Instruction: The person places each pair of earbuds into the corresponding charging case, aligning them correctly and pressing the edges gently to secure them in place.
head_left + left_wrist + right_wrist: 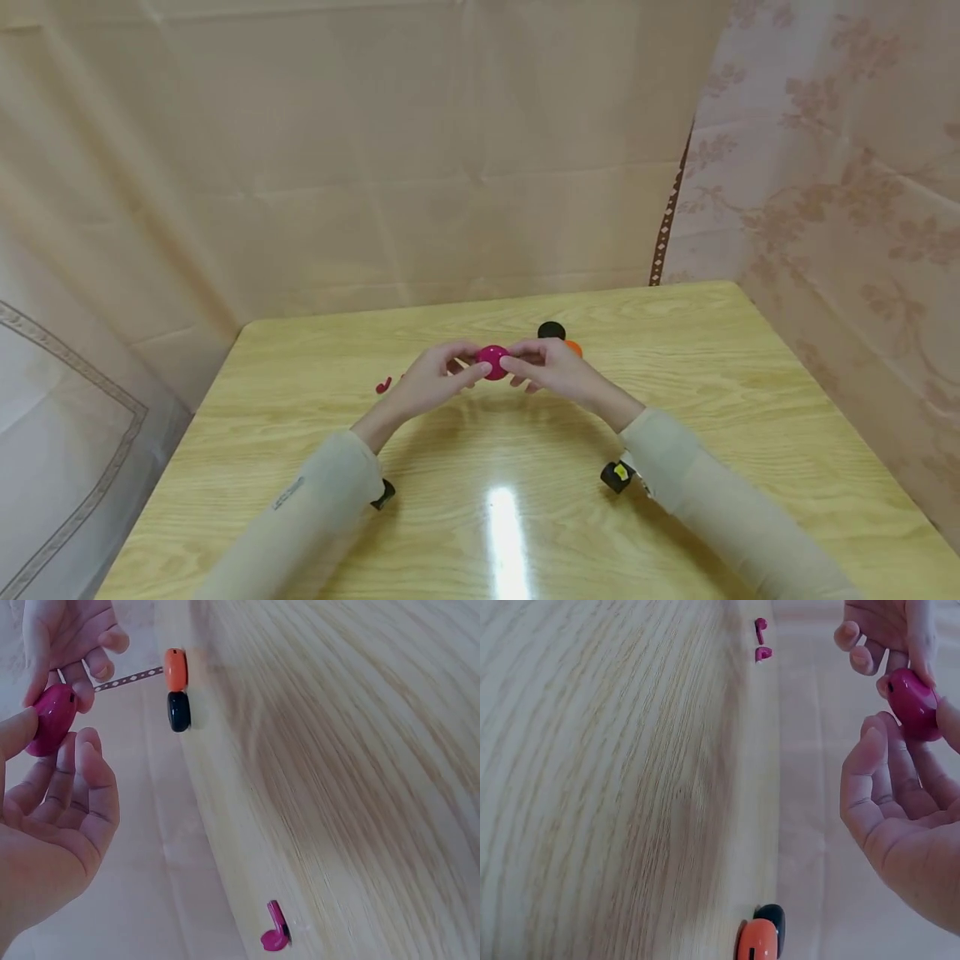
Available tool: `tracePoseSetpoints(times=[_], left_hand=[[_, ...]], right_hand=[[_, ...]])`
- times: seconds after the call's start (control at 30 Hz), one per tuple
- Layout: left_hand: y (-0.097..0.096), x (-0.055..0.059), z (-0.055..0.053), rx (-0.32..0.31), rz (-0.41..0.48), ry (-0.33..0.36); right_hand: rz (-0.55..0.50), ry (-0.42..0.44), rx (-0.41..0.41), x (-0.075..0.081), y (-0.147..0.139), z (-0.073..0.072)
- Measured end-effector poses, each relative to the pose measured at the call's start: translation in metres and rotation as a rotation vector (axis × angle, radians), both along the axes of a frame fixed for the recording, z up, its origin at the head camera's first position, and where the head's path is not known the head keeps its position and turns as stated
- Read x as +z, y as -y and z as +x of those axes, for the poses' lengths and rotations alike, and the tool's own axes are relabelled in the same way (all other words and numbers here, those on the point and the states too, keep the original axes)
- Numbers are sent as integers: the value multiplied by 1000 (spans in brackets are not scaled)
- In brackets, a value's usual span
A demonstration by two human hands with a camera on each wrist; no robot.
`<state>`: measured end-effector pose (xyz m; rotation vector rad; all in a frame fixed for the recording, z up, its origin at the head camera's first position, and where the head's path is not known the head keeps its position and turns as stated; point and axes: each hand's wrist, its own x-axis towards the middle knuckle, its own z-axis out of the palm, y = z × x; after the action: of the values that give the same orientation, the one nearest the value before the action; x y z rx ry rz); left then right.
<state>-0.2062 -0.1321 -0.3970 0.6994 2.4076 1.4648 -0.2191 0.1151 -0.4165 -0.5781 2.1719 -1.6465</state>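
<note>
Fingers (97, 787) of the left hand (429, 379) and right hand (561, 369) pinch one small magenta case (492, 363) from its two sides, thumbs toward the viewer. It is held up off the tabletop (555, 450), at the centre of the head view, slightly below the middle. The case is rounded and glossy, and both wrist views show a small dark slot on it. In the left wrist view it sits at the upper left; in the right wrist view, at the upper right.

Two magenta earbuds (761, 631) lie near each other on the wood at the upper middle of the right wrist view. In the head view they lie just left of the left hand, one mostly hidden.

Beyond the right hand, right of centre in the head view, an orange case (175, 670) and a black case (178, 712) lie side by side; the hand partly covers the orange one.

Pale sleeves (720, 500) enter from the lower corners, with dark wrist cameras (617, 476) under the cuffs. A beige curtain (450, 167) fills the top of the frame, and a floral curtain (847, 183) the upper right.
</note>
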Motion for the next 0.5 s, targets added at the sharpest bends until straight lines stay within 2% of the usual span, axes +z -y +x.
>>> tracePoseSetpoints(times=[0.23,0.5], left_hand=[[11,-5,2,-9,18,6],[15,-10,2,15,22,31]], right_hand=[[-9,-1,23,-7,11,-3],[11,-47,27,-5,16,-5]])
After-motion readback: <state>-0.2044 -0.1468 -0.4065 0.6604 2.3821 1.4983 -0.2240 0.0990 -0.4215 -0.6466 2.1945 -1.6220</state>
